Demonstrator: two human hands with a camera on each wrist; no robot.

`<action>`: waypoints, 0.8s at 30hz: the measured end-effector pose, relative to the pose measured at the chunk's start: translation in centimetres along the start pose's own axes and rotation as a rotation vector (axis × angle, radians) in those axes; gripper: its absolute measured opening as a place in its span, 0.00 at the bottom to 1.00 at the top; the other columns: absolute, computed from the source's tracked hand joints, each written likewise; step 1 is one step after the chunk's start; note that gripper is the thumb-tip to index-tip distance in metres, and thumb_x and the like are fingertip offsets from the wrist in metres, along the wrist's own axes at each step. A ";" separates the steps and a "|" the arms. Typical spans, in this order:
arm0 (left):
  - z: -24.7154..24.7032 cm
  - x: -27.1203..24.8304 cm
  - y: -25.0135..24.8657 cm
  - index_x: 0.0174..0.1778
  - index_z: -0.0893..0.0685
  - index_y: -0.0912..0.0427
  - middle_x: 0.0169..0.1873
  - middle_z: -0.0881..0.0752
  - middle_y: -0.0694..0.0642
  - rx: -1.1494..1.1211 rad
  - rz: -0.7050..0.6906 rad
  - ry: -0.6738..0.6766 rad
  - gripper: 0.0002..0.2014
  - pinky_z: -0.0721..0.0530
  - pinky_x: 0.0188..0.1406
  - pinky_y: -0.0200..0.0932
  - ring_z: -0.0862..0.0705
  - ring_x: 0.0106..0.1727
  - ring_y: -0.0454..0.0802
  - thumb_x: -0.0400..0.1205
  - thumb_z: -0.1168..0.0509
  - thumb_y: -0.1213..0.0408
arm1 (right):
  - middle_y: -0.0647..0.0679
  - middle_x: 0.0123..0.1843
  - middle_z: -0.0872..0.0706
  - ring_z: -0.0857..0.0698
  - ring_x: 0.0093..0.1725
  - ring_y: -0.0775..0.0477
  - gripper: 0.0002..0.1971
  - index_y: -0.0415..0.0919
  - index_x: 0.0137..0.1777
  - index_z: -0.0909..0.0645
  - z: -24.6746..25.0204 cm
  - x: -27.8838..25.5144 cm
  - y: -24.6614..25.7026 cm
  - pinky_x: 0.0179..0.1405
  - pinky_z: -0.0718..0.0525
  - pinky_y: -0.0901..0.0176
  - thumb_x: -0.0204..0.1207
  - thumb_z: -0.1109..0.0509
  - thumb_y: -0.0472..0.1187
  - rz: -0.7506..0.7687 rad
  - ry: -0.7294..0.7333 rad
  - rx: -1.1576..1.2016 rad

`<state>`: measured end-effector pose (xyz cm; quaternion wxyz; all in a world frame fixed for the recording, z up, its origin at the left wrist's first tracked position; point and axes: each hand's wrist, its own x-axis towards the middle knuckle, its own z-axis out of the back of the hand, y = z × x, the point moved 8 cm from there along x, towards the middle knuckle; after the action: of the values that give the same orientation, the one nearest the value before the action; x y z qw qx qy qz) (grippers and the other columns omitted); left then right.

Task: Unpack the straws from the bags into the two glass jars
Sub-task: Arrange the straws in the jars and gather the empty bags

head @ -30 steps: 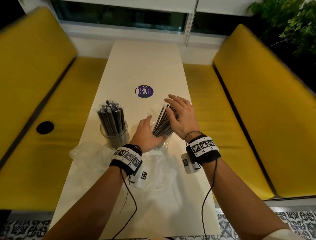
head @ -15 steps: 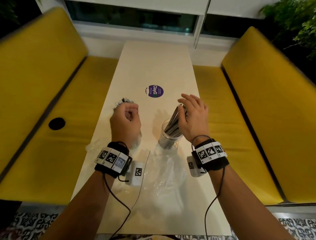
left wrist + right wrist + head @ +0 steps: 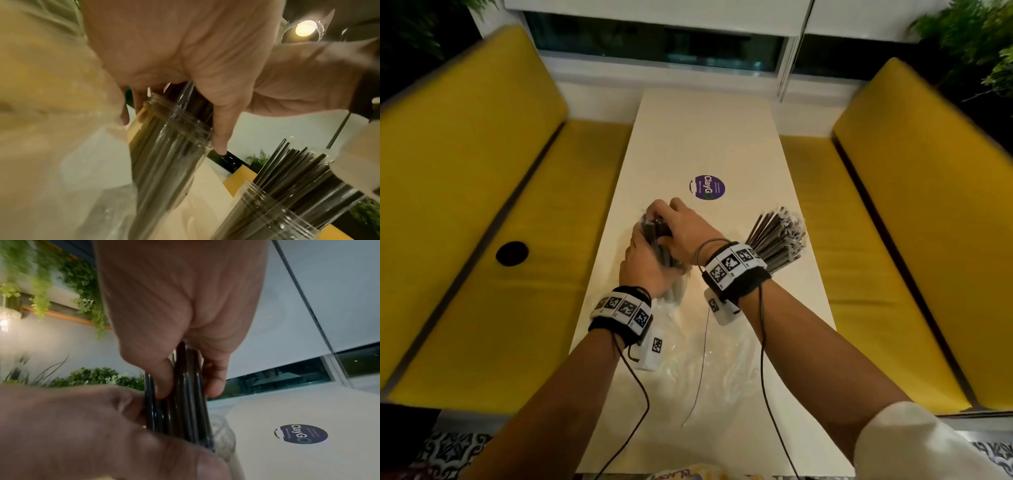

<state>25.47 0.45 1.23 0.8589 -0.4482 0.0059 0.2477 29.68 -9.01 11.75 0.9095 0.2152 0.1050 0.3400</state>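
left hand [image 3: 645, 265] — grip clenched round straw bundle [image 3: 659, 245] in left jar [image 3: 170, 146] | right hand [image 3: 685, 229] — grip pinching bundle's top | right jar [image 3: 273, 216] full, on counter [image 3: 709, 144]

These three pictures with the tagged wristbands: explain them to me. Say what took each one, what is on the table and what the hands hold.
No machine here: a person works with bare hands and wears three cameras. The wide picture comes from one on the head, looking down at the white table. The close pictures come from cameras strapped to each wrist, under the patterned bands, looking along the fingers.

On the table are two glass jars of dark straws, clear plastic bags near the person and a purple sticker. The left hand and right hand both grip the straws in the left jar. The right jar, with its straws fanned out, stands untouched.
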 end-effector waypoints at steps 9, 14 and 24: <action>0.8 0.5 0.3 0.87 0.41 0.40 0.78 0.19 0.51 -0.063 -0.099 -0.029 0.70 0.14 0.73 0.68 0.19 0.78 0.60 0.48 0.13 0.36 | 0.40 0.76 0.21 0.15 0.68 0.33 0.51 0.56 0.91 0.55 0.9 -2.7 -2.3 0.69 0.20 0.28 0.77 0.35 0.74 -0.243 -0.190 -0.188; 0.9 0.2 0.0 0.89 0.42 0.41 0.83 0.23 0.52 -0.091 -0.099 -0.018 0.75 0.19 0.80 0.67 0.24 0.84 0.57 0.45 0.14 0.29 | 0.38 0.63 0.22 0.19 0.59 0.35 0.20 0.50 0.75 0.20 2.0 -0.7 -0.3 0.64 0.15 0.35 0.85 0.30 0.53 -0.066 -0.245 0.020; 0.7 0.3 0.0 0.83 0.31 0.48 0.75 0.23 0.49 -0.012 -0.094 -0.012 0.65 0.18 0.77 0.65 0.23 0.79 0.56 0.51 0.12 0.31 | 0.44 0.66 0.24 0.20 0.62 0.39 0.25 0.60 0.70 0.18 3.5 -1.9 -2.2 0.62 0.19 0.41 0.79 0.34 0.71 -0.182 -0.460 -0.115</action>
<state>25.58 1.11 1.59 0.8669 -0.4516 -0.0221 0.2098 30.68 -12.85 13.95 0.9470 0.2243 -0.1056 0.2044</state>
